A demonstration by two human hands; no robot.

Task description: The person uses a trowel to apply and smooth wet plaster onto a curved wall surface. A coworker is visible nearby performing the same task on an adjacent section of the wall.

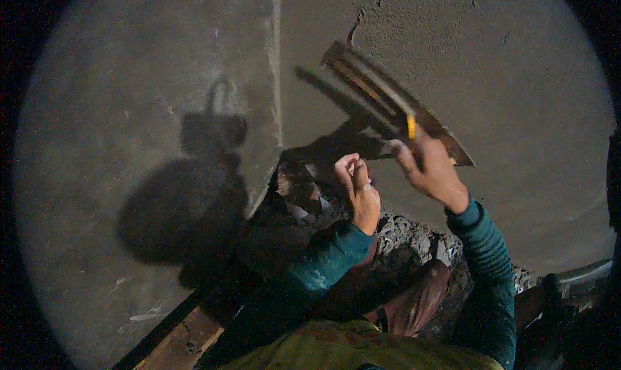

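My right hand [437, 171] is closed around the grip of a long plastering float [386, 92], whose yellow handle end shows beside the fingers. The float is slightly blurred and slants from upper left to lower right, close against the grey plastered wall [517, 111]. I cannot tell whether its whole face touches the plaster. Lower and to the left, my left hand [360, 195] is raised with its fingers curled in. Anything inside those fingers is hidden.
A pale corner line [277, 66] divides the rough wet plaster from a smoother wall [129, 66] bearing my shadow. Below lie lumps of grey mortar [404, 235] and torn scraps [301, 187]. A wooden plank [184, 341] runs along the lower left.
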